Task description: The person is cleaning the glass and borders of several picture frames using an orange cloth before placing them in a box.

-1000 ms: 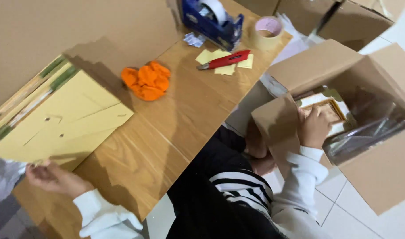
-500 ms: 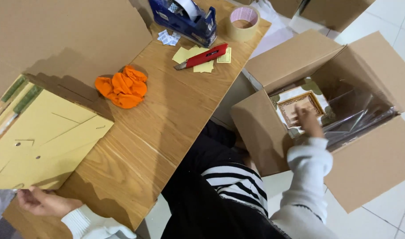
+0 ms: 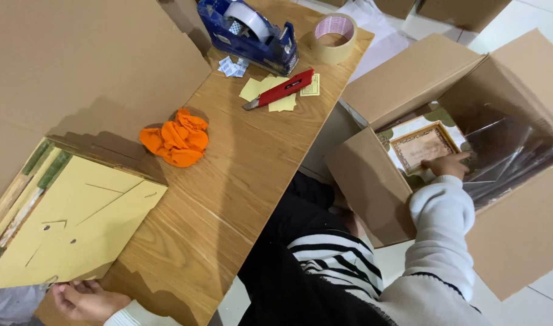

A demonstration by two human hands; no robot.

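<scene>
My left hand (image 3: 83, 299) grips the near edge of a flat yellow card-backed frame (image 3: 71, 223) that lies on the wooden table (image 3: 240, 163) at the lower left. My right hand (image 3: 444, 164) reaches into an open cardboard box (image 3: 500, 199) on the floor at the right. Its fingers rest on a small framed picture (image 3: 422, 147) with a gold border inside the box. Clear plastic wrap (image 3: 512, 151) fills the rest of the box.
On the table lie an orange cloth (image 3: 176, 139), a red box cutter (image 3: 279, 89) on yellow paper slips, a blue tape dispenser (image 3: 249, 25) and a roll of tape (image 3: 335, 37). A large cardboard sheet (image 3: 77, 60) stands at the left. More boxes stand at the far right.
My right hand has moved from the box's near flap down onto the framed picture inside. My view has shifted nearer to the table and box. My left hand still holds the yellow-backed frame.
</scene>
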